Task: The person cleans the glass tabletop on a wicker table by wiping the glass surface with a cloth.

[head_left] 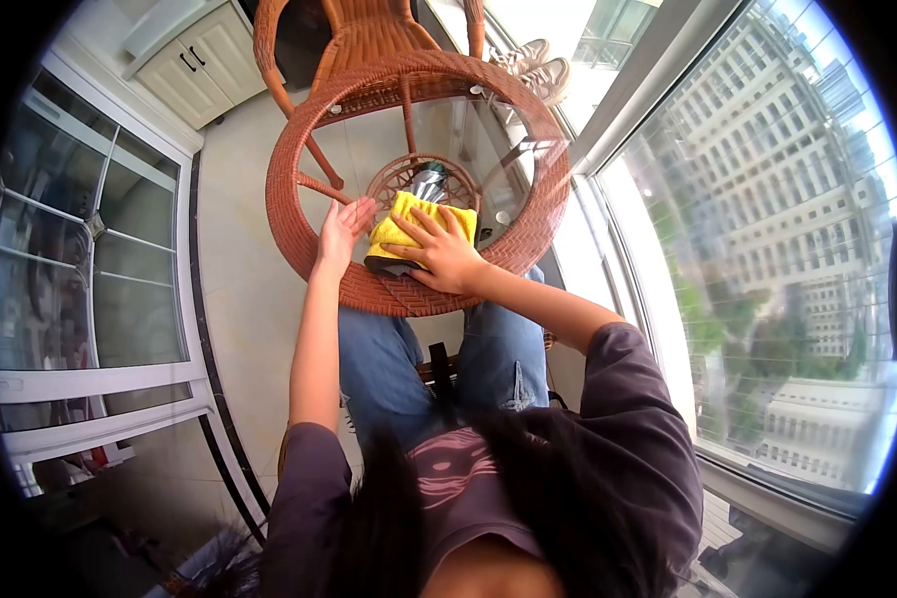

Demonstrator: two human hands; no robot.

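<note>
A folded yellow cloth [409,227] with a dark grey edge lies at the near side of the round glass-topped wicker table [294,204]. My right hand [447,254] rests flat on top of the cloth, fingers spread. Just left of the cloth, my left hand [344,231] is held with its fingers stretched out and nothing in it. Beyond the cloth a dark, shiny object [429,181] shows in part; its kind, and whether it sits on or below the glass, I cannot tell.
A wicker chair [374,35] stands behind the table, with a pair of sneakers [533,70] to its right. Large windows [757,229] line the right side. A glass-paned door [95,224] and a cream cabinet [194,65] are on the left.
</note>
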